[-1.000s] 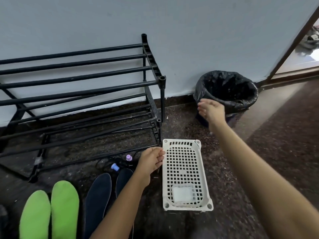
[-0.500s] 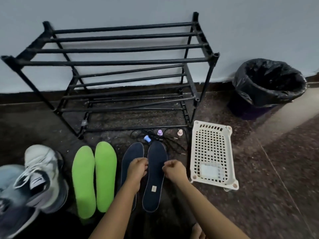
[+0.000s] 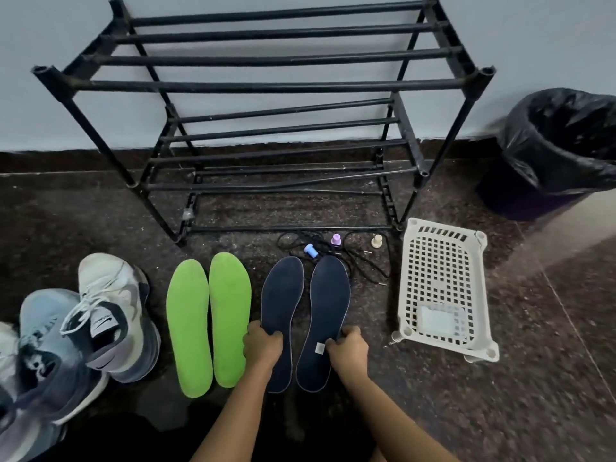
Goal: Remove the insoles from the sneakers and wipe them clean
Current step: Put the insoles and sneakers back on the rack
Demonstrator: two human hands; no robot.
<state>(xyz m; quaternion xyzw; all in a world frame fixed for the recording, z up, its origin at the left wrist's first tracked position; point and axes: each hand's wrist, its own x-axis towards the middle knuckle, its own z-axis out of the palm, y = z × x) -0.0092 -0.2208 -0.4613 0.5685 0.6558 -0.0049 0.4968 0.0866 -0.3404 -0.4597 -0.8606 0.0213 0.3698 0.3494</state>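
Observation:
Two dark navy insoles lie side by side on the floor. My left hand [image 3: 263, 345] grips the left navy insole [image 3: 281, 295] at its waist. My right hand [image 3: 346, 348] grips the right navy insole [image 3: 328, 295] by its right edge, beside a small white label. To their left lie two bright green insoles [image 3: 210, 318]. A white and grey sneaker [image 3: 113, 315] and a blue sneaker [image 3: 43, 358] stand at the far left. A white wipe packet [image 3: 440, 320] rests in a white plastic basket [image 3: 443, 258] on the right.
A black metal shoe rack [image 3: 266, 85] stands against the wall behind the insoles. Black laces [image 3: 363, 258] and small blue, purple and cream caps lie at its foot. A bin with a black liner [image 3: 560, 151] stands at the far right.
My right hand came back from the bin and my left from beside the basket; both now grip the navy insoles, lower than before. My view swung left, showing the sneakers.

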